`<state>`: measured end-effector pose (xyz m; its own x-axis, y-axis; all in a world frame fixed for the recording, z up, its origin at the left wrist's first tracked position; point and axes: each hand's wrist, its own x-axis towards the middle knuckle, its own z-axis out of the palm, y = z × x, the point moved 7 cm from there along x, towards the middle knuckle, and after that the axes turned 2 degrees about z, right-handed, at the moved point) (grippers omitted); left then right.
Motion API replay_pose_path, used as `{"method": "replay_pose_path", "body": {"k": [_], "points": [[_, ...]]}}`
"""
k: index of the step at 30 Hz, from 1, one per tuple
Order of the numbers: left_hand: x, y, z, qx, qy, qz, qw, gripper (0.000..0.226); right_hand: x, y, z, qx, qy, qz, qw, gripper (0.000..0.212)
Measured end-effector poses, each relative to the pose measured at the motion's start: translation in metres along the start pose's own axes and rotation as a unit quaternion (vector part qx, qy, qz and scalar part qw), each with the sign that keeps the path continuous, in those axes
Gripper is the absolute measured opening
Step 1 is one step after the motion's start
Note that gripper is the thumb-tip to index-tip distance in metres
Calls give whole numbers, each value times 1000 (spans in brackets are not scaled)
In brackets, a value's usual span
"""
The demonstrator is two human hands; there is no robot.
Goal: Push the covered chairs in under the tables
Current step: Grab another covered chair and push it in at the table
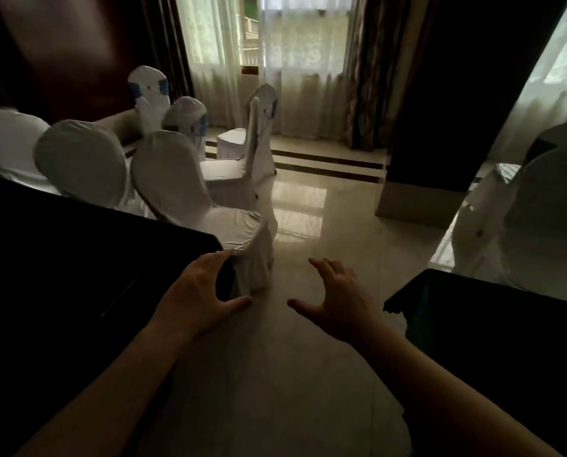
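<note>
A white-covered chair [209, 206] stands at the corner of the dark-clothed table [77, 258] on the left, its seat sticking out into the aisle. My left hand [203, 295] hovers with fingers spread at the table's corner, fingertips close to the chair's seat cover. My right hand [338, 298] is open over the bare floor, holding nothing. More covered chairs [81, 163] line the table's far side. Another covered chair [259, 136] stands apart near the window, turned sideways. A further covered chair [546, 219] sits behind the dark table [493, 331] on the right.
A tiled floor aisle [325, 225] runs between the two tables toward curtained windows [292, 61]. A dark pillar [440, 110] stands right of the aisle. Chairs with blue sashes [150, 90] stand at the back left.
</note>
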<state>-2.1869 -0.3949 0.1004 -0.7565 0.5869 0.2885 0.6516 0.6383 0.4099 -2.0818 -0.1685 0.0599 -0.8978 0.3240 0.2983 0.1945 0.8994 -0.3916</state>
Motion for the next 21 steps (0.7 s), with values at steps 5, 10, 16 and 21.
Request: {"method": "replay_pose_path", "body": {"k": [5,10,16,21], "points": [[150,-8,59,-35,-29,56,997,96,105,66,15,-19,17,48,998,91],[326,-6,127,-68,-48,129,988,95,223,153,16,-55,31,119,991,86],[525,54,203,-91,-96,221,966,97,335,263,-25,-87,75,226,967,86],[667,125,284,-104,-131,287,943,98,404,373,-55,-84,125,306,940,91]]}}
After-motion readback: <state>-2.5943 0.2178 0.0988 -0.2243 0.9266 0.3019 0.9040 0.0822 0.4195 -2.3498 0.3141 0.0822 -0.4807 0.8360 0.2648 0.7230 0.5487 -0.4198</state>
